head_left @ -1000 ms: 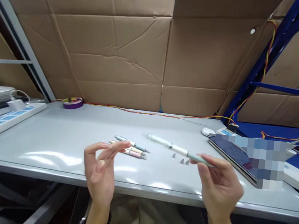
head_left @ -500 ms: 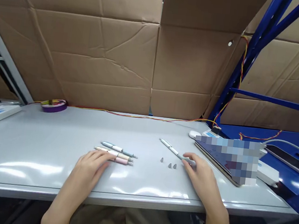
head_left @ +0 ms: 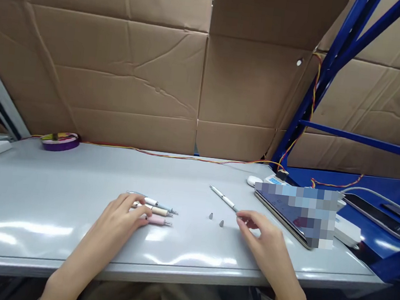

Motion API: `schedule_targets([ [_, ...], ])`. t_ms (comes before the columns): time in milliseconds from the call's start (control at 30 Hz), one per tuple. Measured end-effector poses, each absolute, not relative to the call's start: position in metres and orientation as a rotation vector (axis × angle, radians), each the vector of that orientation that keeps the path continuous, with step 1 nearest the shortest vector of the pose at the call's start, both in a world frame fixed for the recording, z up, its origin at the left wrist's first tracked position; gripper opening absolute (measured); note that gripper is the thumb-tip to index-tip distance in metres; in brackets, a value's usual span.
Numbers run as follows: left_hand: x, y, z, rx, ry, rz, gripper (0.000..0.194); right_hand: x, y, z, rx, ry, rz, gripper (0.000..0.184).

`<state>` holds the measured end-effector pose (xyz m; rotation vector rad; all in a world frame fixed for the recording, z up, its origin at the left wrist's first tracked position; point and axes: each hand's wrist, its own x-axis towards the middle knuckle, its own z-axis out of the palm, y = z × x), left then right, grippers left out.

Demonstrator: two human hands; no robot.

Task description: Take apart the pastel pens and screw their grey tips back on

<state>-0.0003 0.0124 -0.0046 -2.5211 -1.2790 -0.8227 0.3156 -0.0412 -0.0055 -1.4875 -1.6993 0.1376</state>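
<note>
My left hand (head_left: 122, 218) rests over three pens, fingers bent and apart, with thumb and index finger touching them. They are a light blue and white pen (head_left: 159, 203), a cream pen (head_left: 160, 211) and a pink pen (head_left: 158, 220), side by side with bare metal ends facing right. My right hand (head_left: 262, 236) has thumb and index finger pinched together, apparently around a small grey cone-shaped pen tip that the fingers hide. Just beyond them lies a white and blue-grey pen (head_left: 225, 199), its near end against or behind the fingertips. Two grey cone-shaped pen tips (head_left: 221, 223) stand left of this hand.
A tablet (head_left: 282, 217), partly blurred out, lies to the right near a white mouse-like object (head_left: 254, 181). A phone (head_left: 376, 214) is on the blue surface beyond. A purple tape roll (head_left: 59, 142) sits back left. Cardboard (head_left: 138, 85) closes off the rear.
One of three grey pen tips is gone from the table beside my right hand, whose fingers have closed. My left hand's fingers have bent and shifted over the pens. The view has turned slightly.
</note>
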Motion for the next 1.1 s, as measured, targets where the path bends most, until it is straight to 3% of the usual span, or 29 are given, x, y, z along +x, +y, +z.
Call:
schedule_targets([
  [267,0.021,-0.019,-0.005,-2.773,-1.165,-1.235,0.015,0.266,-0.058,-0.003,-1.029,-1.581,0.412,0.006],
  [500,0.031,-0.031,-0.024,-2.663,-1.206,-1.601,0.023,0.250,-0.056,-0.006,-0.916,-1.734,0.462,0.011],
  [700,0.031,-0.031,-0.023,-2.707,-1.128,-1.594,0.023,0.245,-0.056,-0.006,-0.865,-1.773,0.327,0.018],
  [1100,0.035,-0.032,-0.019,-2.627,-1.090,-1.567,0.015,0.240,-0.053,-0.010,-0.929,-1.830,0.342,0.013],
])
